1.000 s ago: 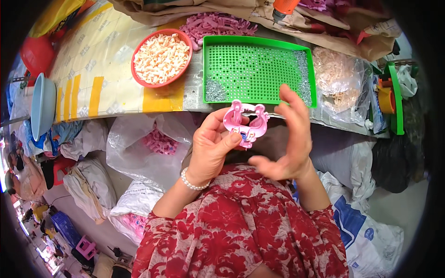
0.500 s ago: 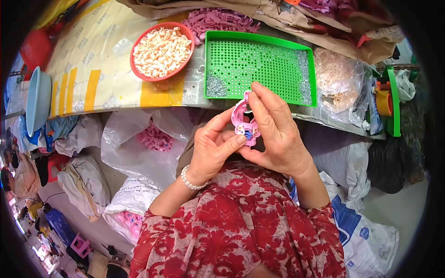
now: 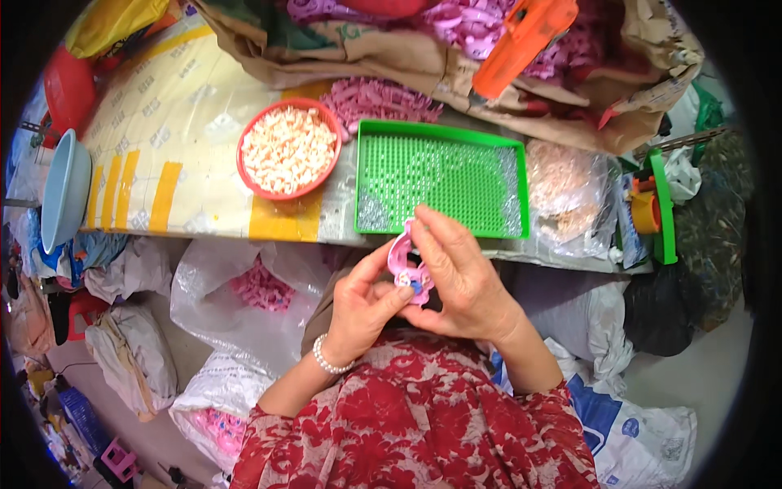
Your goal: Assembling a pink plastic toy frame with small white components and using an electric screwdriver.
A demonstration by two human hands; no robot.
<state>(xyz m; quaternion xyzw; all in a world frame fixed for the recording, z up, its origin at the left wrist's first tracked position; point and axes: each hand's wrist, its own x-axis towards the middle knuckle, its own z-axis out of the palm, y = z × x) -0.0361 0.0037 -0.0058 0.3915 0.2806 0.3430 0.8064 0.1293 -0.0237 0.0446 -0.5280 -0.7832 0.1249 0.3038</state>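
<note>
Two hands [image 3: 365, 300] [image 3: 470, 287], inward-angled — pink part [image 3: 397, 259] between

Green lettering [image 3: 350, 33] on brown sack [image 3: 407, 63]

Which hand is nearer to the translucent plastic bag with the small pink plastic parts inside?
Left. The left hand is just to the right of the translucent plastic bag; the right hand is farther right, beyond the left hand.
</note>
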